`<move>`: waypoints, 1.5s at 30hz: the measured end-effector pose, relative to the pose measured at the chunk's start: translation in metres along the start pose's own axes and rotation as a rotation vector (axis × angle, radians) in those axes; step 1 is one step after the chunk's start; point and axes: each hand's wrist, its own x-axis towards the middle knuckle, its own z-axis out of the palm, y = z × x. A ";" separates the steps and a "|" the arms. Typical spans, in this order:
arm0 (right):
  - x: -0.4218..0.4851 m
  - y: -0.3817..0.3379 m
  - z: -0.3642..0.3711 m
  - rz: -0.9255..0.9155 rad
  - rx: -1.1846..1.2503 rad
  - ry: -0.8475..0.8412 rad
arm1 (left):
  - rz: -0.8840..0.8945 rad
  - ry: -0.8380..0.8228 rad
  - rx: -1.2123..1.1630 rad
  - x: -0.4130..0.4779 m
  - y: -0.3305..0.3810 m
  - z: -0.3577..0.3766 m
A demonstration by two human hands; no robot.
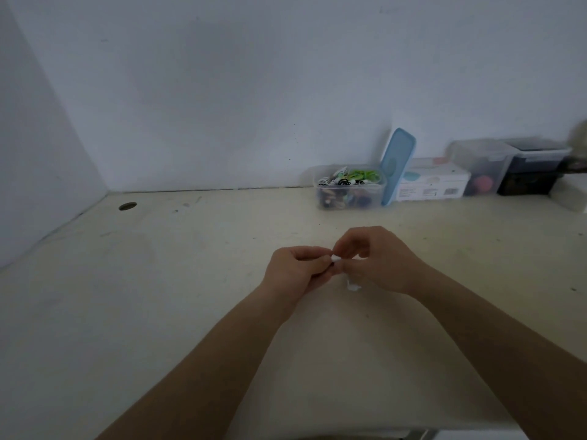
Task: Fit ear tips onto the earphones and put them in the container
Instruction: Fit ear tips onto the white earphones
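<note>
1. One small white piece is pinched between the fingertips of both hands above the tabletop, near its middle and a little toward the right edge. Whether it is an ear tip or an earphone cannot be told.
2. A second white bit is seen just under the right hand. Most of it is hidden by the palm, and its outline is blurred.
3. The left hand is held knuckles up with the fingers curled in. Its thumb and forefinger are closed on the small white piece from the left.
4. The right hand is arched with its fingers bent down, and the piece is gripped from the right by its fingertips. Both bare forearms are seen coming in from the near edge and converging.
5. The clear container is set at the far edge, right of the middle and well apart from the hands. It is uncovered and filled with a tangle of white, green and black items too small to make out.
6. A blue lid is leaned upright at the container's right end.
7. A white box is placed just right of the lid. Printed labels are visible on it, but no writing can be read.
8. Further right along the far edge, a clear tub and a dark tub are seen, both blurred.
9. A round hole is cut near the far left corner.
</note>
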 end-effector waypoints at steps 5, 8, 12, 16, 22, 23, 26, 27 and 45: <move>0.010 0.007 0.007 0.044 0.220 0.100 | 0.152 0.128 0.233 -0.004 0.021 -0.012; 0.017 0.005 0.010 0.145 0.403 0.116 | 0.369 0.331 0.605 0.002 0.036 -0.046; 0.032 -0.001 0.016 0.278 0.641 0.104 | 0.303 0.376 1.110 0.007 0.038 -0.084; 0.047 -0.004 0.025 0.325 0.704 0.090 | 0.112 0.242 1.266 0.003 0.031 -0.096; 0.061 -0.008 0.039 0.298 0.722 0.047 | 0.204 0.221 1.278 0.000 0.028 -0.097; 0.063 -0.007 0.042 0.297 0.723 0.037 | 0.204 0.225 1.274 0.001 0.027 -0.098; 0.066 -0.004 0.046 0.283 0.740 0.035 | 0.191 0.243 1.274 0.004 0.030 -0.101; 0.067 -0.002 0.047 0.278 0.758 0.034 | 0.200 0.252 1.269 0.005 0.031 -0.101; 0.045 -0.010 0.050 0.103 0.873 0.045 | 0.373 0.165 0.141 0.025 0.022 -0.048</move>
